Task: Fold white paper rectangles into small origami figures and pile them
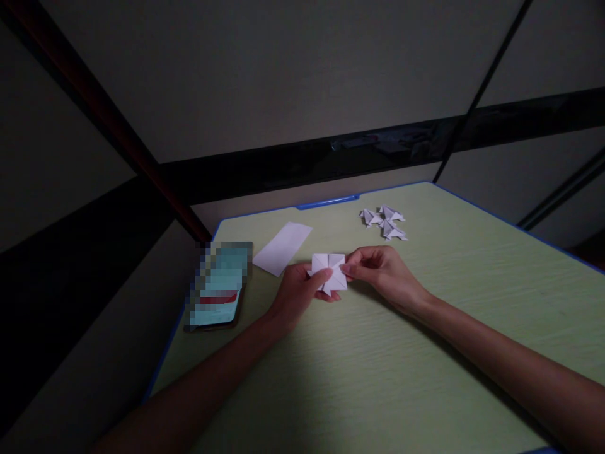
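Observation:
A small square of folded white paper [321, 261], with crease lines across its face, is held up between my two hands just above the table. My left hand [300, 287] is closed around its left side, the thumb pressed on the front and the fingers behind. At the right edge, my right hand [380, 271] pinches the paper between thumb and fingers. A small pointed flap pokes out below the square. Behind the paper, the tips of my left fingers partly show.
Three folded paper figures [388, 228] sit together at the back of the pale green table [449, 353]. A flat white paper sheet [283, 247] lies left of centre. Beside it is a phone [222, 284] with its screen lit, partly blurred. Cabinet panels stand behind the table's blue edge.

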`<move>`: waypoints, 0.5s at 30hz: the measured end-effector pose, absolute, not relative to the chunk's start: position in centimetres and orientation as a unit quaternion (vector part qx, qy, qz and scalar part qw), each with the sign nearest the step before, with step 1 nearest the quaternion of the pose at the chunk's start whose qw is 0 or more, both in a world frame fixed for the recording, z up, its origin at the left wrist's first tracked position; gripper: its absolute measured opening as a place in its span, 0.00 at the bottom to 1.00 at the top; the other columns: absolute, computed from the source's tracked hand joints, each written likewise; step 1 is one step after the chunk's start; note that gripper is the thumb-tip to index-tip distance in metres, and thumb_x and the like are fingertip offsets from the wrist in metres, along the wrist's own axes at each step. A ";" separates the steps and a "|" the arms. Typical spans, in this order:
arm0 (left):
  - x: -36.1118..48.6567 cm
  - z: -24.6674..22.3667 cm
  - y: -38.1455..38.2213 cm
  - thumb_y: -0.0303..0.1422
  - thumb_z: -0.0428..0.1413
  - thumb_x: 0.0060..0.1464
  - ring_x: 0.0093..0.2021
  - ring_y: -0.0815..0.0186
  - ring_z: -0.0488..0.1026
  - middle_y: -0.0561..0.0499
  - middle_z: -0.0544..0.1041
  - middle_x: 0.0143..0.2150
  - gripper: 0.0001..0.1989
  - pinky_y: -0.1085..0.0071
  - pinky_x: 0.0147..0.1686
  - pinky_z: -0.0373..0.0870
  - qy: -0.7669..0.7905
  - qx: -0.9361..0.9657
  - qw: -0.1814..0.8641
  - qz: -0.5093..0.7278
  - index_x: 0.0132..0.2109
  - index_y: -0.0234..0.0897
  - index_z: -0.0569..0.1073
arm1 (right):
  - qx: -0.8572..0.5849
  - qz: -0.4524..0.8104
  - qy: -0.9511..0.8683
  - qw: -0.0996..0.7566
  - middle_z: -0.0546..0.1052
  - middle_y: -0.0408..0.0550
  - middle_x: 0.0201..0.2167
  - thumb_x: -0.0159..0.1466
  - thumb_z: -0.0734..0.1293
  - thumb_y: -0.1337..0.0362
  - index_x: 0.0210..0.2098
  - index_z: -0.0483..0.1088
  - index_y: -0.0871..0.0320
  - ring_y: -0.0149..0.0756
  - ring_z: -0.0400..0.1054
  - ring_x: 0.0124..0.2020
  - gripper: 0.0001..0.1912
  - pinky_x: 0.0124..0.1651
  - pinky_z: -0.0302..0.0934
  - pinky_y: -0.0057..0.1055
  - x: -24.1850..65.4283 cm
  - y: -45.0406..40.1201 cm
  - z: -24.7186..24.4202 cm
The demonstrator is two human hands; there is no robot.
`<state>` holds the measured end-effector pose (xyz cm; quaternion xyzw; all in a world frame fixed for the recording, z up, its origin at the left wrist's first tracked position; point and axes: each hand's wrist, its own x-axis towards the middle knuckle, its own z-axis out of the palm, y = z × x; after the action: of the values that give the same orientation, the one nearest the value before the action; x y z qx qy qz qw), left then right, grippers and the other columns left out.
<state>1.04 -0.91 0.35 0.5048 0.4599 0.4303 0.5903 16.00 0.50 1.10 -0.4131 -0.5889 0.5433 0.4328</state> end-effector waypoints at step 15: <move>1.1 0.5 -0.9 0.32 0.54 0.42 0.17 0.73 0.68 0.51 0.74 0.20 0.08 0.78 0.18 0.64 0.449 0.489 0.605 0.440 0.28 0.29 0.72 | -0.411 0.527 -0.601 0.439 0.68 0.41 0.16 0.47 0.66 0.68 0.18 0.64 0.62 0.24 0.59 0.19 0.07 0.25 0.53 0.26 15.9 0.5 1.3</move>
<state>1.07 -0.90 0.50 0.4887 0.4494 0.4396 0.6050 15.92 0.46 1.28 -0.4112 -0.6007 0.5267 0.4389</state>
